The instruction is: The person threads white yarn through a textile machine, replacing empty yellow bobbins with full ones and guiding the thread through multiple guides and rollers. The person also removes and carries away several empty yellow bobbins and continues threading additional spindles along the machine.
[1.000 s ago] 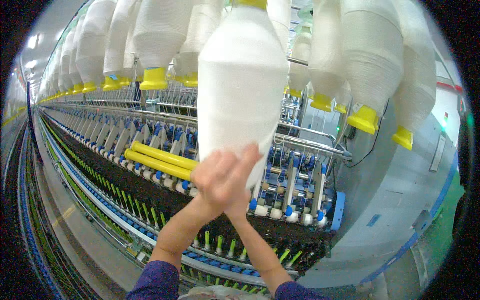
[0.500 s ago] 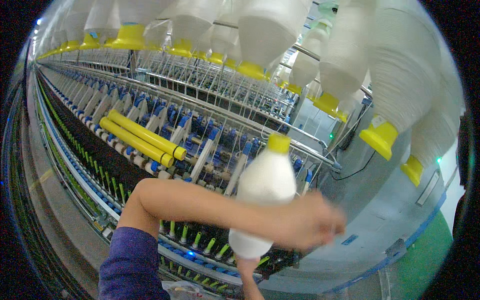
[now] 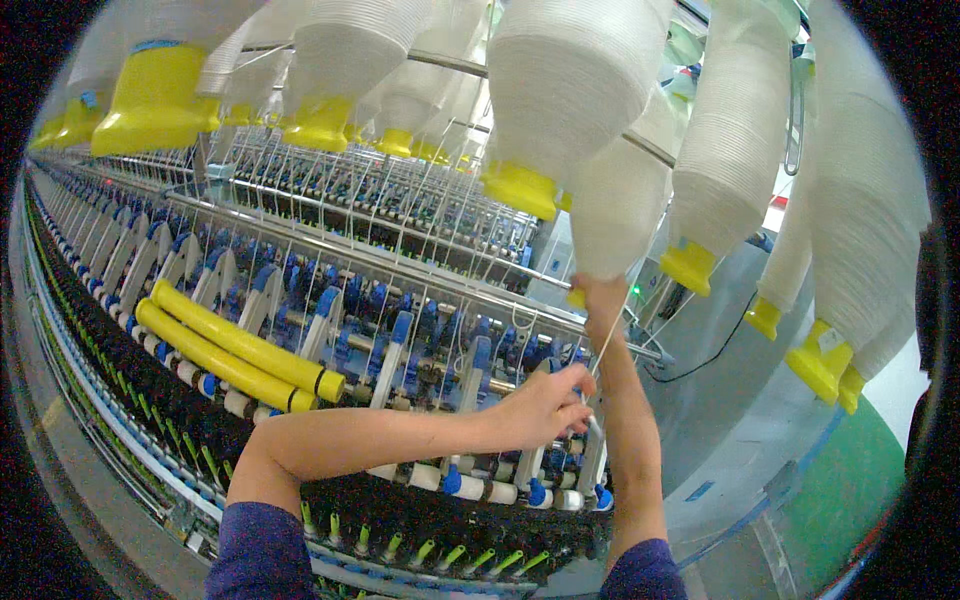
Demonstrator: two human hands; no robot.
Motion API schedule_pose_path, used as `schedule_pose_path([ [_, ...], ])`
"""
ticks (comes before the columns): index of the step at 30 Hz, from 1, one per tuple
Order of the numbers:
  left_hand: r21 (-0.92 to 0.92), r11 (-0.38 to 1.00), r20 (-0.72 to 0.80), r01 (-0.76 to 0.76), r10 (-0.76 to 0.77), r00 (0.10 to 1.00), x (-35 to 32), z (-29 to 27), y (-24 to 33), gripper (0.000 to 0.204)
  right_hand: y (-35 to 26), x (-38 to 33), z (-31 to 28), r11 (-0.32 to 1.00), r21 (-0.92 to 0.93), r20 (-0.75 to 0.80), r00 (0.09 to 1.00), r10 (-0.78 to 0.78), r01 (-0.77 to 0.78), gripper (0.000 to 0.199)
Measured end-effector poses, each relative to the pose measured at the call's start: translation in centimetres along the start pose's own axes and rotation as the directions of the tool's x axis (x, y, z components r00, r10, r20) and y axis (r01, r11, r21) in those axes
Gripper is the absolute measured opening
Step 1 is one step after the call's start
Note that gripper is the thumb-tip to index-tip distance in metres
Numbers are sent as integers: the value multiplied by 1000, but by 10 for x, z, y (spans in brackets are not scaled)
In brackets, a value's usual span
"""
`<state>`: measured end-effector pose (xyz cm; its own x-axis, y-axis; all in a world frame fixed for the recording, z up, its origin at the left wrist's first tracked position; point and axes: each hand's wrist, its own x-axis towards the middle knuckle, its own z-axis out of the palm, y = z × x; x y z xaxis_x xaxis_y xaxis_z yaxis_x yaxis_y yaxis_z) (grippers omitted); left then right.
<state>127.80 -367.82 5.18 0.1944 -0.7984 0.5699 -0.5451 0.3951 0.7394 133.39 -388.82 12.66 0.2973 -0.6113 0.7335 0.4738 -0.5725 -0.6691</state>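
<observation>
Raised among the hanging bobbins, my right hand (image 3: 603, 302) is closed around the yellow lower end of a white roving bobbin (image 3: 618, 215). The bobbin hangs upright, its top partly behind a bigger one. From it a thin white roving strand (image 3: 612, 335) slants down to my left hand (image 3: 550, 408). That hand is closed, its fingertips pinched on the strand, in front of the spinning frame's drafting arms (image 3: 475, 370).
Two yellow tubes (image 3: 240, 345) lie across the rollers on the left. More white bobbins (image 3: 580, 70) with yellow ends hang overhead. A metal rail (image 3: 400, 270) runs across behind the arms, and green spindles (image 3: 450, 555) line the front. A grey machine cabinet (image 3: 720, 430) stands at the right.
The white bobbin has gone up from above the spindles to the hanging row, with my right hand under it. My left hand has moved back leftward. The view has shifted.
</observation>
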Motion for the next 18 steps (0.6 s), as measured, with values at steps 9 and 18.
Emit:
schedule_pose_path([
  [9, 62, 991, -60, 119, -115, 992, 65, -35, -16, 25, -27, 122, 16, 936, -229, 123, 961, -246, 269, 28],
  [18, 211, 801, -663, -560, 538, 520, 217, -86, 57, 25, 53, 86, 13, 982, -179, 50, 997, 61, -52, 69],
])
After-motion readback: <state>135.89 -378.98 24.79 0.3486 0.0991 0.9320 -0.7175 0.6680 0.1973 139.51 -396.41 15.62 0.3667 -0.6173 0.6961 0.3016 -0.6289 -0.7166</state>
